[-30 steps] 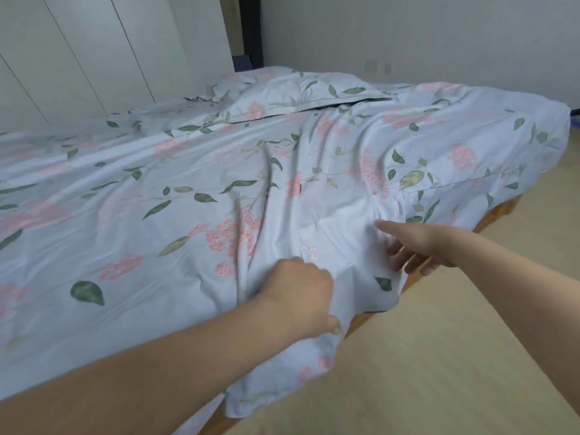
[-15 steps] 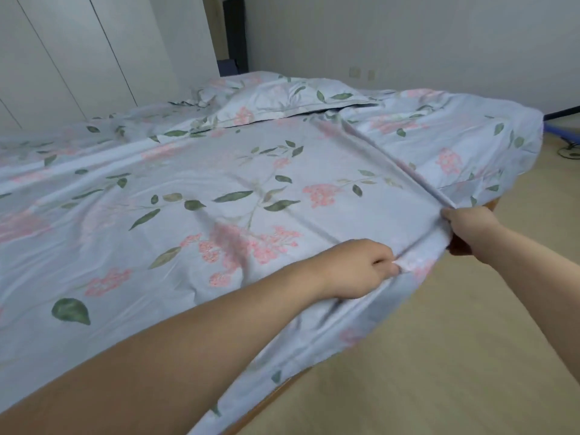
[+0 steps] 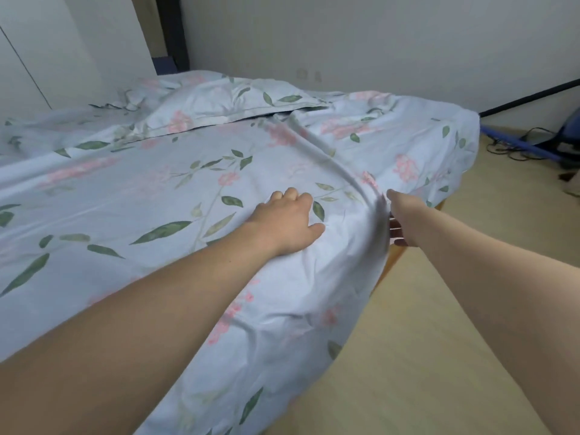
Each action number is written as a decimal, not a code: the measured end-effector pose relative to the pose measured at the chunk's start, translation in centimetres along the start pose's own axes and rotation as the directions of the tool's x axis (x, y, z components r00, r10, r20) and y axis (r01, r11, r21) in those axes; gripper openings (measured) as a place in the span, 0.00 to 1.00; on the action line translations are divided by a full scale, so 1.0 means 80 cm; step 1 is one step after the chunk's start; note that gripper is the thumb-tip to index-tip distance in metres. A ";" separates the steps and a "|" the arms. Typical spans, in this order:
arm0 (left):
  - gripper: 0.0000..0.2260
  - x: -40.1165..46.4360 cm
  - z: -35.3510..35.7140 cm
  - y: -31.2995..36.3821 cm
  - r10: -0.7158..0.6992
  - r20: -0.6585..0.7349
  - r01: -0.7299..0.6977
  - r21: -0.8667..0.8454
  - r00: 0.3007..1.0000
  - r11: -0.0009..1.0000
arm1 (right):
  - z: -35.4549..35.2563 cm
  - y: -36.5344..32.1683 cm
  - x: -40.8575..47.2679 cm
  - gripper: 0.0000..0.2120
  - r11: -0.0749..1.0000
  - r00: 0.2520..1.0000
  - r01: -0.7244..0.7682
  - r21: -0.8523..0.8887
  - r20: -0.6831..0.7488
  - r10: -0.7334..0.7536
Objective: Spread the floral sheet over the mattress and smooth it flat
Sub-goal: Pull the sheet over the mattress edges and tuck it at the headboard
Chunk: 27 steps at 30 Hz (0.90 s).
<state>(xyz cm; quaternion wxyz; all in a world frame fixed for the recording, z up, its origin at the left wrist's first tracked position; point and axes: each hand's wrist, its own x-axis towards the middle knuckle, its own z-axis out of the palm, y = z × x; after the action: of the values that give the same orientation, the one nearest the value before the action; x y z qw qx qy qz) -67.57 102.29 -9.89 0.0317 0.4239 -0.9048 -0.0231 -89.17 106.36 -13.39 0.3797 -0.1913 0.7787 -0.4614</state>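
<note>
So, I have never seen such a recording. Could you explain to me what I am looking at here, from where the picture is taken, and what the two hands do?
There is no machine here. A person wears a camera on the head, so the picture looks forward and down along their own two bare arms. On the bed lies the floral sheet, pale blue with pink flowers and green leaves, and a pillow in the same cloth lies at the far end. The left hand rests on top of the sheet. The right hand is at the bed's edge, beside a raised fold; the cloth partly hides its fingers, so I cannot tell whether it grips.
</note>
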 end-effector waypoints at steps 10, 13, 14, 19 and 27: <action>0.32 0.072 -0.007 0.030 -0.062 0.460 0.018 0.100 0.886 0.995 | -0.043 -0.055 0.073 0.07 0.972 0.982 -0.150 -0.179 -0.137 0.127; 0.34 0.073 -0.034 0.043 -0.108 0.631 0.030 0.133 0.769 0.991 | -0.126 -0.095 0.071 0.11 0.964 0.947 -0.222 -0.148 -0.270 0.176; 0.37 0.068 -0.041 0.048 -0.126 0.685 0.036 0.144 0.718 0.989 | -0.151 -0.116 0.067 0.10 0.961 0.942 -0.219 -0.170 -0.295 0.162; 0.42 0.053 -0.066 0.062 -0.237 0.816 0.032 0.260 0.527 0.965 | -0.195 -0.191 0.065 0.10 0.830 0.973 -0.232 -0.506 -0.123 0.197; 0.18 0.270 -0.103 0.097 -0.058 0.793 0.158 -0.049 0.606 0.986 | -0.178 -0.211 0.159 0.16 0.632 0.844 -0.433 -0.643 -0.042 0.535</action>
<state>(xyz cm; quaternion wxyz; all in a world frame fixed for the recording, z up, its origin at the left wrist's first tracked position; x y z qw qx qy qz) -86.65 90.52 -0.32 -0.3467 0.4219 -0.7963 -0.2604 -109.09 97.82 0.03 0.4613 -0.1251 0.8776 -0.0380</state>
